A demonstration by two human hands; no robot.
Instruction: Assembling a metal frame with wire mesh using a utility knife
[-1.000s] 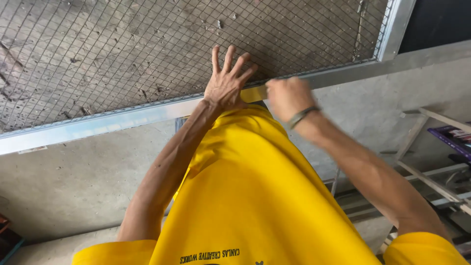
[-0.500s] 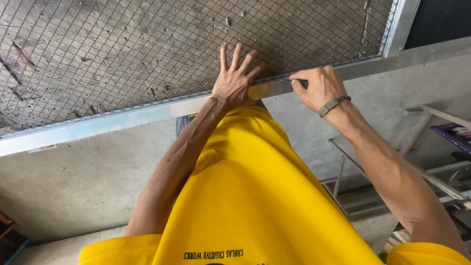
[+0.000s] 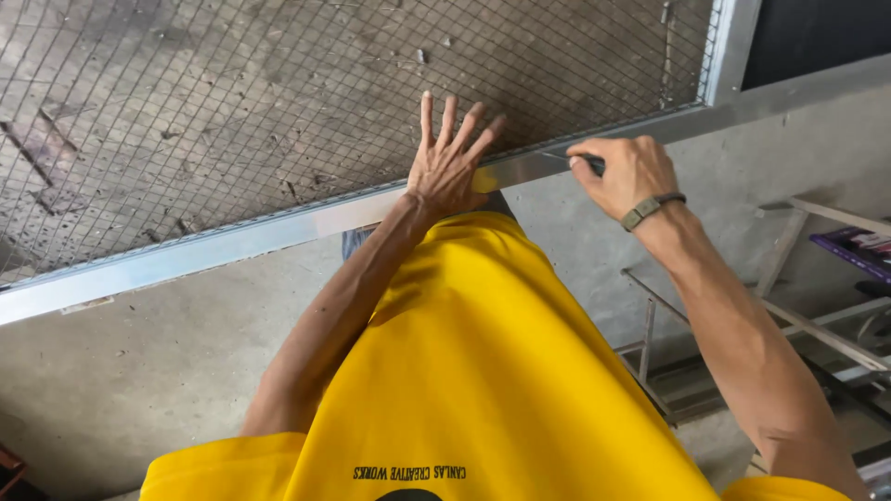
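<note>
Pressing flat, splayed left hand spans mesh and frame edge; right hand pinches a thin tool.

The left hand lies flat with fingers spread on the grey wire mesh screen, its heel on the silver aluminium frame bar. The right hand, wearing an olive wristband, pinches a thin dark tool against the same bar. Below hangs a yellow shirt.

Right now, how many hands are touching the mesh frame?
2. The left hand lies flat, fingers spread, on the mesh and metal frame; the right hand pinches something dark at the frame's edge.
</note>
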